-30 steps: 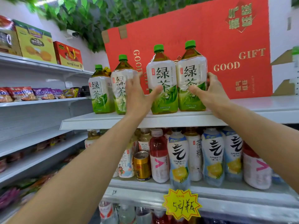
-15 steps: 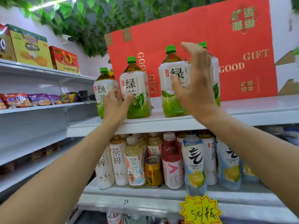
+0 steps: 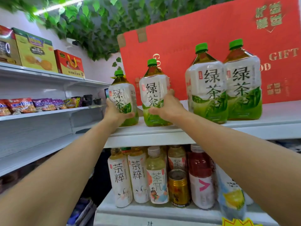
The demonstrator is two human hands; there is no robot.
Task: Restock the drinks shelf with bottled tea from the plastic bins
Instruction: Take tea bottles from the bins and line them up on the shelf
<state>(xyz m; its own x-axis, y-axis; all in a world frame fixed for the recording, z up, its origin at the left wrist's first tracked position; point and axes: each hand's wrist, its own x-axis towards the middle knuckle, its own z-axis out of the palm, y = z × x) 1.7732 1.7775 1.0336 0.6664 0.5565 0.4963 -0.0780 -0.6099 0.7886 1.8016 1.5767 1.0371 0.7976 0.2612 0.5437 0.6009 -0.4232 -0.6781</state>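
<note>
- Bare forearms reach up from the bottom corners toward the white top shelf [image 3: 162,136]; below it, a lower shelf [image 3: 146,211] carries smaller tea bottles [image 3: 121,176], a gold can [image 3: 178,188] and a red drink bottle [image 3: 201,178], packed side by side
- Left hand [image 3: 116,114] grips the leftmost green tea bottle [image 3: 123,100] low on its body; thumb across the front of the label, fingers curled round the far left side
- Right hand [image 3: 167,108] holds the second green tea bottle [image 3: 154,95] from its right side; thumb laid along the front near the base, fingers wrapped behind
- Both held bottles stand upright near the shelf's front edge, just beside each other, green caps on
- Further right, a pair of green tea bottles [image 3: 224,88] stands touching, apart from the hands
- Behind them all, a red gift box [image 3: 195,39] leans up; green leaves [image 3: 97,22] hang above; snack boxes [image 3: 37,51] sit on the left shelving
</note>
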